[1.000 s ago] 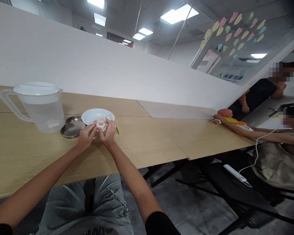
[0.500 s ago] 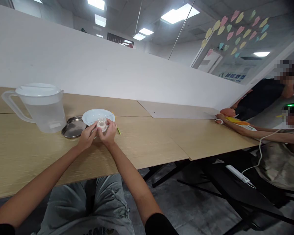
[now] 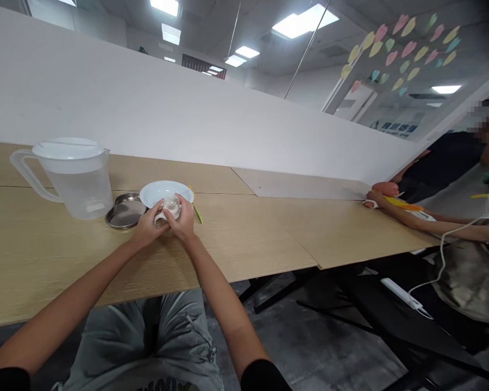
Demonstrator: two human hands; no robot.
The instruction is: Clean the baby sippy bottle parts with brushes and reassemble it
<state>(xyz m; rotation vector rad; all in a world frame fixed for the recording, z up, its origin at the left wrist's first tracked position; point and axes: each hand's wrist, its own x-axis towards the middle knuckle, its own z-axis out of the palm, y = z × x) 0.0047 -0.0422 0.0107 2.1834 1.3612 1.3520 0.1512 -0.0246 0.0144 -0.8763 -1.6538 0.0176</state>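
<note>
By the white bowl [image 3: 158, 191], my left hand [image 3: 148, 226] and right hand [image 3: 184, 220] gripped a clear-domed container [image 3: 171, 205]; I judged the handling unfinished.

Reaching ahead with left forearm [image 3: 87, 285] slanting in from 8 o'clock and right forearm [image 3: 218, 293] from 5 o'clock. Holding left hand [image 3: 148, 227] and right hand [image 3: 184, 220] close together at 9 o'clock in the view, with palms turned inward. Curling fingers [image 3: 156, 208] into a 2-handed grip, pointing right thumb [image 3: 169, 216] toward 11 o'clock. Bending the 2 wrists [image 3: 192, 240] only slightly.
</note>
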